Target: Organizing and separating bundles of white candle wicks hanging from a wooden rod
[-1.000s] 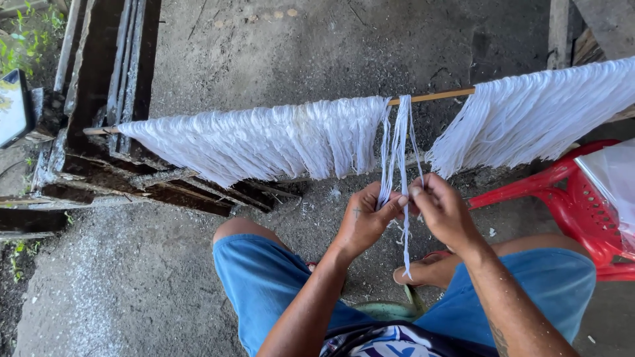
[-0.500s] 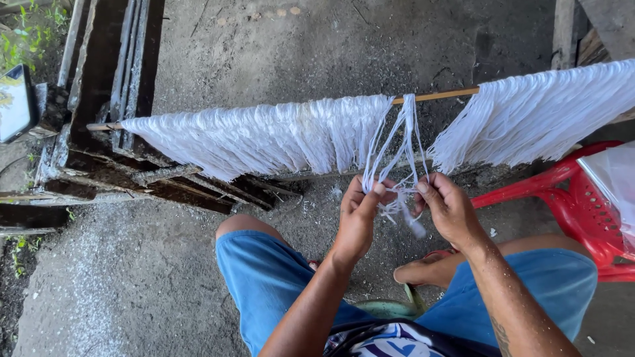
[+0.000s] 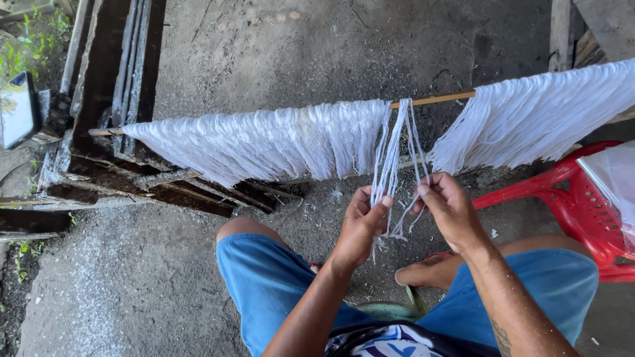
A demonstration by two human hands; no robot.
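Over the near middle of the concrete floor (image 3: 264, 39), the left hand (image 3: 360, 228) and right hand (image 3: 450, 211) each pinch a small bunch of thin white fibre strands (image 3: 393, 155) that hangs from one thin wooden pole (image 3: 433, 100). Two broad white fibre curtains (image 3: 264, 139) drape that pole, one left, one right. One red plastic chair (image 3: 582, 205) stands right, with clear plastic sheeting (image 3: 615, 175) on it.

The white fibre strands (image 3: 397, 152) look thin, soft and slightly glossy, like stripped plant fibre, and hang over a smooth, pale wooden pole (image 3: 433, 100). The thicker hanging bundles (image 3: 264, 142) have the same silky sheen. The red chair (image 3: 582, 205) is shiny moulded plastic. The floor (image 3: 278, 53) is rough, matt grey concrete; the shorts (image 3: 264, 284) are matt blue cloth.
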